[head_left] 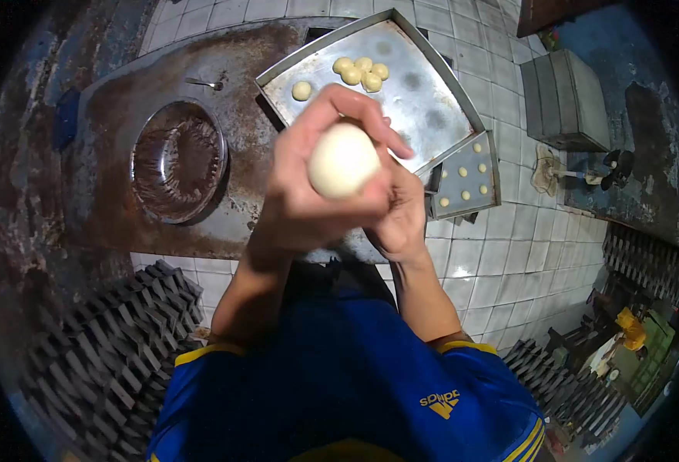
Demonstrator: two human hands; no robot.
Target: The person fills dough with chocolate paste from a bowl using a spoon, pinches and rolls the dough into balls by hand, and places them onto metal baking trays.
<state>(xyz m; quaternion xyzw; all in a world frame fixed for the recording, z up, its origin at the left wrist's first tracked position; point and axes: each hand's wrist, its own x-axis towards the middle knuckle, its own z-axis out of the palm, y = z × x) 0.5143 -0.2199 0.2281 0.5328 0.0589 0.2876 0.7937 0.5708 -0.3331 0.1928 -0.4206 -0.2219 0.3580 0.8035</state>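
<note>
A smooth, pale dough ball [345, 160] bulges out between the thumb and curled forefinger of my left hand [293, 181], which is closed around it. My right hand [402, 219] is pressed close against the left from the right and behind, palm partly turned up. Most of its fingers are hidden, so I cannot see whether it grips any dough. Beyond my hands lies a large metal baking tray [439, 127]. A cluster of several small dough balls [361, 73] rests on it, and one single dough ball [301, 91] sits apart to the left.
To the left, a metal bowl [220, 158] with dark smears inside stands on the worn table [254, 54], a spoon [203, 83] beyond it. A smaller tray [453, 175] with several spaced dough pieces lies at the right. Stacked dark metal pieces [124, 339] sit at lower left.
</note>
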